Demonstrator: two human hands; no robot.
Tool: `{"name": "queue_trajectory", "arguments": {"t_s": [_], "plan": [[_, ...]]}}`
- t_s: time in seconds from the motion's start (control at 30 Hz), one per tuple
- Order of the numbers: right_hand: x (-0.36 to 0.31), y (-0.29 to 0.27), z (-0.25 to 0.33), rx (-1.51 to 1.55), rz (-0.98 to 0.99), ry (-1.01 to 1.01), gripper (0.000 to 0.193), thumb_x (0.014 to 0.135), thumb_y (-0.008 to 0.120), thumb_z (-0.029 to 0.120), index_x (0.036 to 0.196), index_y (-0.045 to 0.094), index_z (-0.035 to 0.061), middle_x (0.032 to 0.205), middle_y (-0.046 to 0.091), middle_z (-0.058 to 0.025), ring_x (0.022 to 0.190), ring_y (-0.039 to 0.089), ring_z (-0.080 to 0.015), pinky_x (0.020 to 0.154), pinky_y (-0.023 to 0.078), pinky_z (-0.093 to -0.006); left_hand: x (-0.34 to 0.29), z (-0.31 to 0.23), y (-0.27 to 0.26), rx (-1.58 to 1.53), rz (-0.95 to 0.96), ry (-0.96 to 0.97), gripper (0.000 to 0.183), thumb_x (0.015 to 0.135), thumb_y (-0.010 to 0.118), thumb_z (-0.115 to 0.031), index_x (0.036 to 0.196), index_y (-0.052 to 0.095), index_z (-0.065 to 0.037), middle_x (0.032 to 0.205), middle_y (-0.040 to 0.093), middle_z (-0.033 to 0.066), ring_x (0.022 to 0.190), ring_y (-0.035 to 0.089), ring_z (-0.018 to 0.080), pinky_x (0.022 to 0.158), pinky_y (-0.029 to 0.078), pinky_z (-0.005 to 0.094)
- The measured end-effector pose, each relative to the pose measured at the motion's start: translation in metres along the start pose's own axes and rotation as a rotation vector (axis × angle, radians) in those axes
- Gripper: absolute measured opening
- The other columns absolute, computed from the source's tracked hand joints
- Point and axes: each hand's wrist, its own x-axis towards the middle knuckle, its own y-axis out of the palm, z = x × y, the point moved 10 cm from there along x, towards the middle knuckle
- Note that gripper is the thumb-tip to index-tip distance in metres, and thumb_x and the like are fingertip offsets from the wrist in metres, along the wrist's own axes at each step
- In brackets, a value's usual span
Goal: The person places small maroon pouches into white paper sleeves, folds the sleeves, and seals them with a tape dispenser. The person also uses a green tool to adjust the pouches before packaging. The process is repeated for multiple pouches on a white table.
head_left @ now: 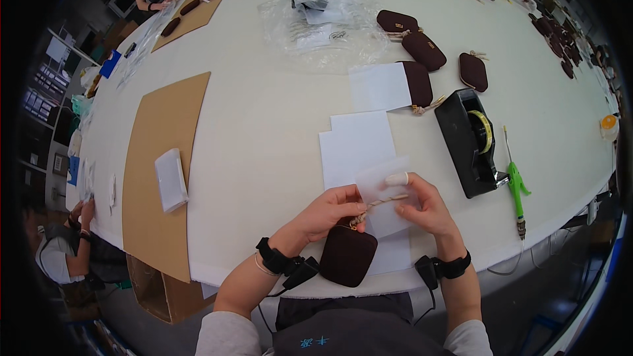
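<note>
My left hand (331, 211) is closed with thumb and fingers on the twisted beige cord (384, 201) of a dark brown pouch (348, 256). The pouch hangs below that hand at the table's near edge, a small gold-coloured piece at its top. The cord's free end points right, toward my right hand (428, 206). A white cover sits on one fingertip of that hand. Its thumb and fingers curl at the edge of a thin translucent sheet (386, 173), which stands behind the cord. Fingers behind the sheet are hidden. White paper sheets (356, 138) lie just beyond.
To the right stand a black tape dispenser (458, 138) and a green air blow gun (517, 194). More brown pouches (424, 51) lie beyond, near clear plastic bags (323, 26). On the left, a white packet (171, 180) rests on cardboard (155, 224). Other people work around the table.
</note>
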Motion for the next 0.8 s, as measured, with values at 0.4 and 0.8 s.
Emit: {"name": "queue_trajectory", "arguments": {"t_s": [0.4, 0.8], "plan": [[-0.019, -0.008, -0.021, 0.412, 0.035, 0.058, 0.051, 0.088, 0.051, -0.002, 0.137, 0.039, 0.0024, 0.13, 0.053, -0.0192, 0.118, 0.054, -0.0256, 0.095, 0.046, -0.0364, -0.004, 0.009, -0.018, 0.031, -0.188, -0.067, 0.019, 0.086, 0.068, -0.016, 0.091, 0.064, 0.002, 0.076, 0.064, 0.0063, 0.059, 0.061, 0.0136, 0.054, 0.049, 0.0251], [-0.013, -0.004, -0.007, 0.035, -0.046, -0.041, 0.024, 0.084, 0.063, 0.002, 0.109, 0.063, 0.0022, 0.1, 0.064, -0.0015, 0.086, 0.055, -0.007, 0.073, 0.045, -0.0246, 0.001, 0.009, -0.012, 0.147, -0.194, -0.087, 0.015, 0.087, 0.065, -0.012, 0.092, 0.064, 0.002, 0.076, 0.066, 0.0096, 0.057, 0.061, 0.0137, 0.054, 0.05, 0.0237]]}}
